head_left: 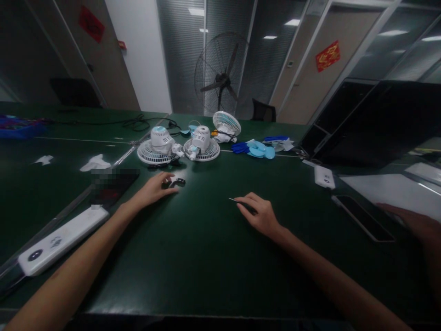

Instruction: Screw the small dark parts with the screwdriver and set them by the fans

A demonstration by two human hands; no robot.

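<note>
My left hand point(155, 189) rests over the green table with thumb and fingers apart. Just beyond its fingertips lie small black parts point(178, 182); whether a finger touches them I cannot tell. My right hand point(259, 214) is closed in a pinch around a thin tool with a slim metal shaft point(232, 199), which points left; most of it is hidden in the fingers. Beyond my hands, two small white fans point(159, 146) point(202, 143) lie face down. A third white fan point(227, 126) leans behind them, beside light-blue fan blades point(260, 150).
At left lie a white power strip-like device point(65, 239), a dark blurred-out slab point(120, 188) and white scraps point(95, 162). A phone point(364, 218), a white box point(324, 177) and another person's arm point(413, 220) are at right, near a large black monitor point(379, 124). A blue tray point(20, 126) stands far left.
</note>
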